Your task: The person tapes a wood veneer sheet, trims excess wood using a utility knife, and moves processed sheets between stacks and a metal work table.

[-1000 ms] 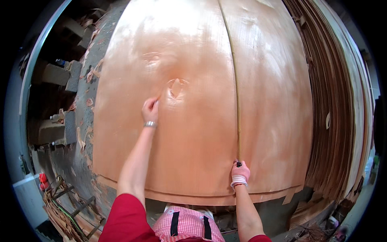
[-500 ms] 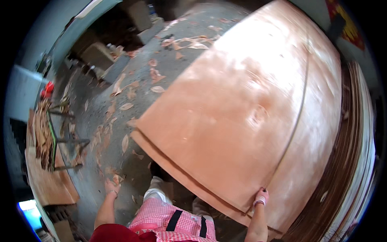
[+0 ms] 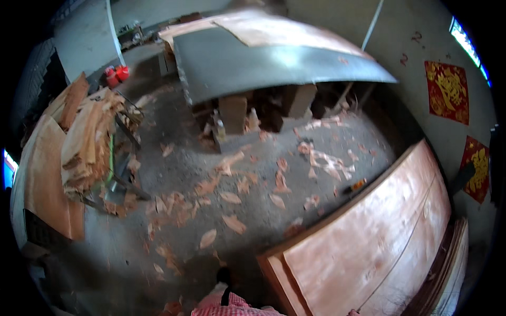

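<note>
A stack of large, pinkish-brown wood sheets (image 3: 363, 237) lies at the lower right, with a dark, thin line running lengthwise across its top sheet. At the bottom edge of the view, a small part of my right hand (image 3: 353, 313) shows against the top sheet, by the near end of that line. The rest of that hand is cut off, so its grip is hidden. My left hand is out of view. Part of my pink checked apron (image 3: 237, 306) and one dark shoe (image 3: 224, 275) appear at the bottom middle.
Torn veneer scraps (image 3: 208, 238) litter the grey floor. On the left, a rack holds ragged wood strips (image 3: 89, 142) beside leaning boards (image 3: 47, 168). A large grey-topped table (image 3: 274, 66) with wood sheets stands at the back. More upright sheets (image 3: 448, 268) edge the far right.
My view has swung up and left, bringing the back table and wall into sight. My left hand has left the view, and my right hand has dropped to the bottom edge.
</note>
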Tool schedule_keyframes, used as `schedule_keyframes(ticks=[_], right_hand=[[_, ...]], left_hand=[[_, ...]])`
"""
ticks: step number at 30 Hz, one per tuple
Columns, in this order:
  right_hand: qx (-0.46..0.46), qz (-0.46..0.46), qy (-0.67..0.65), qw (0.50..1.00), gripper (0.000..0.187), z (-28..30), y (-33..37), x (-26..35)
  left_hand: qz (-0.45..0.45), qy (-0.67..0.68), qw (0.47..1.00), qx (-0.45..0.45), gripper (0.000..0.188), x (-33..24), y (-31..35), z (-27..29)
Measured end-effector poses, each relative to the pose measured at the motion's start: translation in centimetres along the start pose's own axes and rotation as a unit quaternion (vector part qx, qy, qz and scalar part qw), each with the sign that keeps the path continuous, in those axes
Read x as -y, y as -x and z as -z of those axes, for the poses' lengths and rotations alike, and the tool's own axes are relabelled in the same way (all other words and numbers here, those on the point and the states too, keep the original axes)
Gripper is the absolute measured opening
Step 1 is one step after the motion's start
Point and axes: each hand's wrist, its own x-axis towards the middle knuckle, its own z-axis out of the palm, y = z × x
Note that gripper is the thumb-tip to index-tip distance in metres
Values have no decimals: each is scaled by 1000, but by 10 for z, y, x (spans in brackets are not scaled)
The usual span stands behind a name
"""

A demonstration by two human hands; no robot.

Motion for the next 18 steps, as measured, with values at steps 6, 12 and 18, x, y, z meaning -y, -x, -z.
schedule_keyframes(ticks=[6,12,18], right_hand=[[-112,31,-11,993,27,-96,11,122],[-296,83,-5,952,29,-155,-38,201],[-133,196,-141,961,25,-284,18,432]], left_hand=[[-134,105,982,-82,28,-98,-51,106],[-292,115,949,-10,29,-299,-109,179],[-338,177,923,48,22,-433,-149,268]])
